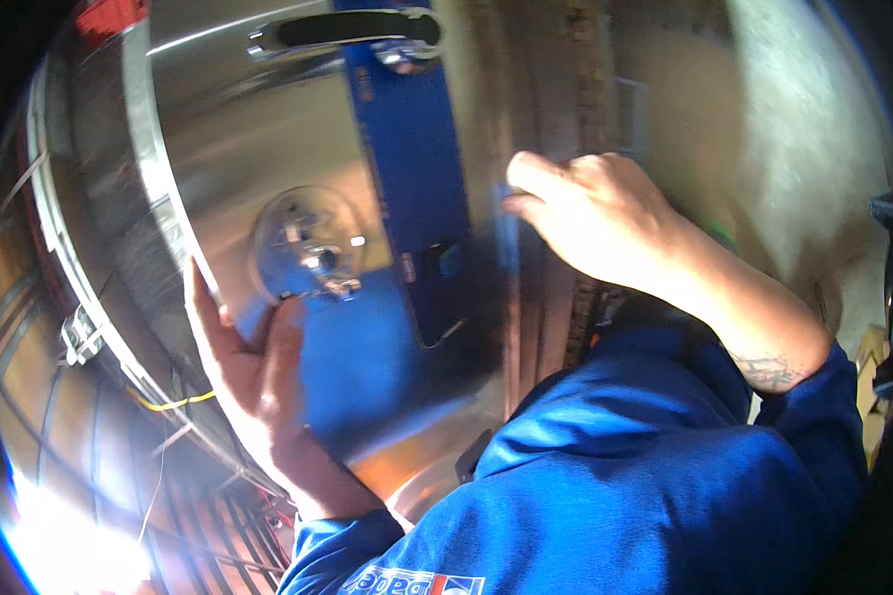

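Note:
A shiny metal panel [268, 129] stands in front of me, with a dark blue strip [402, 149] down its face. My left hand [253, 367] straddles the panel's left edge, a finger along the side and the thumb over the front. Close above that thumb is a round clear disc [268, 233] with small metal parts at its middle. My right hand [600, 213] is closed at the panel's right side, thumb and forefinger together. Whatever it may hold is too hidden or small to make out.
A black lever handle [347, 32] crosses the panel's top. On the left run a long metal rail [64, 248] and a yellow cable [174, 403]. Glaring light [69, 545] fills the lower left. A brown upright frame [541, 248] borders the panel, with a pale wall [804, 119] beyond.

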### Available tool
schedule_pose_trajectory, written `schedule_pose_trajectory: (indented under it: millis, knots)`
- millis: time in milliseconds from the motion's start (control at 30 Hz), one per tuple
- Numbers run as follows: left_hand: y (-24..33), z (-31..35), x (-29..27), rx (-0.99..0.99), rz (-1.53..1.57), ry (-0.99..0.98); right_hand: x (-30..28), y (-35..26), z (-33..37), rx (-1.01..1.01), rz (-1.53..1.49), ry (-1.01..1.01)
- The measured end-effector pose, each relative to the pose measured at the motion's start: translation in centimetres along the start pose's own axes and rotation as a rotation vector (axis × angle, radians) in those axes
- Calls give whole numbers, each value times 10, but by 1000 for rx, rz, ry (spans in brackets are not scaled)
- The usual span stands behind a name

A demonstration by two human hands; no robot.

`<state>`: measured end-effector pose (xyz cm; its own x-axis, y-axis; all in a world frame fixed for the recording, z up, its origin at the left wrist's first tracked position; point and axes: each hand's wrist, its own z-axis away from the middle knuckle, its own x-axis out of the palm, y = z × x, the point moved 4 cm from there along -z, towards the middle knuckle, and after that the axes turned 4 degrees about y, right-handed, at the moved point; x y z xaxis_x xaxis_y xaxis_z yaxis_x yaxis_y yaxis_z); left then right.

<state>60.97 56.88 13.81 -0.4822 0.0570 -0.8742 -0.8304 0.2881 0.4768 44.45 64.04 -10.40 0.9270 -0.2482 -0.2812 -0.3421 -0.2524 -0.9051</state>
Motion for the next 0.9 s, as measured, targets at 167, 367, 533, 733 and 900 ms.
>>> schedule_pose_trajectory:
  millis: [167,367,533,733,900]
  knots:
    - [4,4,7,-69,122,-9,-5,-7,-22,216,-144,-184]
    - [8,6,5,-76,136,-13,-3,-27,-35,271,-494,-160]
    - [10,5,5,-21,67,-24,3,-40,-56,44,-584,11]
    - [9,4,6,-34,102,-36,12,-44,-71,-1,-651,192]
    - [8,6,4,-28,130,-36,15,-50,-83,-19,-684,182]
